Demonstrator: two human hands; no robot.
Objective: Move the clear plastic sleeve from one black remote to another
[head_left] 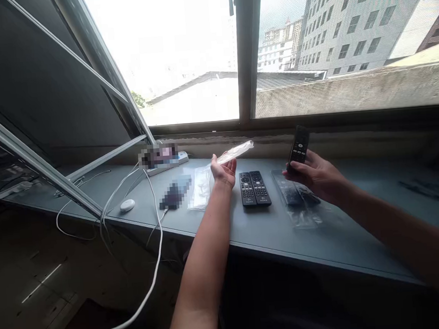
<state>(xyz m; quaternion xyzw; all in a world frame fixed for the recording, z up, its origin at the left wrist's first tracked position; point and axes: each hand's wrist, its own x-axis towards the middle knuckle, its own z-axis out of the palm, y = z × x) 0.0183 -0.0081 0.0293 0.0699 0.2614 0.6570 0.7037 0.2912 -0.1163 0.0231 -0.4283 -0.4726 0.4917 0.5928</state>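
Since its casing looks like smooth, hard plastic, the remote control (299,146) should be light and stiff, slightly slick and not very fragile; its long side edges near the lower end offer the surest hold. It is up off the desk (260,234) in the right hand (318,175), whose fingers are closed around that lower end, thumb at the front, while the upper end stands free above them, tilted, buttons showing. The left hand (223,173) is turned palm up with fingers loosely curled around a plastic bag (238,152), which sticks out beyond them toward the remote but well apart from it. That bag looks thin, limp and slippery, easiest to pinch at an edge. Below, between the hands, a pair of remotes (247,192) lies side by side.
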